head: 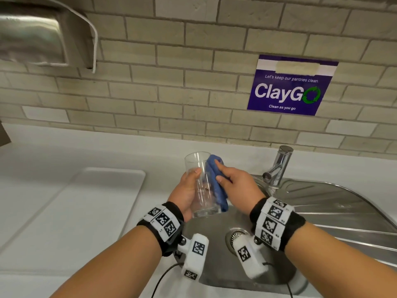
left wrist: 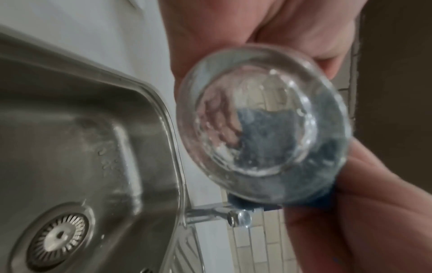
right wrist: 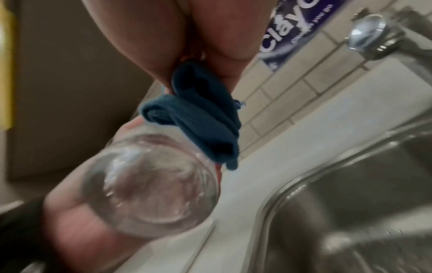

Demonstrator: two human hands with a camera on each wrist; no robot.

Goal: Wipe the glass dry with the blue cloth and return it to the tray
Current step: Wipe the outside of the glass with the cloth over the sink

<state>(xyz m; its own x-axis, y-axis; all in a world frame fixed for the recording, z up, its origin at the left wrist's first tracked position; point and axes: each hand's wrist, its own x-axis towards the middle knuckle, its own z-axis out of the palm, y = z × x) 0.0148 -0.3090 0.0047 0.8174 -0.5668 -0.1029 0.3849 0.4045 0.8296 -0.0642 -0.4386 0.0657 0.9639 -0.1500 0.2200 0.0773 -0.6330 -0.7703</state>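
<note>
**Glass held over the sink, blue cloth pressed to its side**

From the head camera, the left hand gripped the clear glass around its lower half, thumb curled over the near wall, the glass upright with a slight tilt above the far edge of the steel sink. The right hand pressed the folded blue cloth against the glass's right side, fingers closed on the cloth and the thumb lying along its upper fold. The white tray lay on the counter to the left, apart from the glass. A chrome tap stood behind the sink on the right, and a purple "ClayGo" sign hung on the tiled wall.

The left wrist camera looked up at the thick round base of the glass, with beads of water on it. The left hand wrapped it from above; the blue cloth showed through the glass and below its rim, backed by the right hand. The sink and its drain strainer lay to the left.

The right wrist view was blurred. The cloth was clamped between the right hand's fingers and lay against the glass, which the left hand cupped from behind.
</note>
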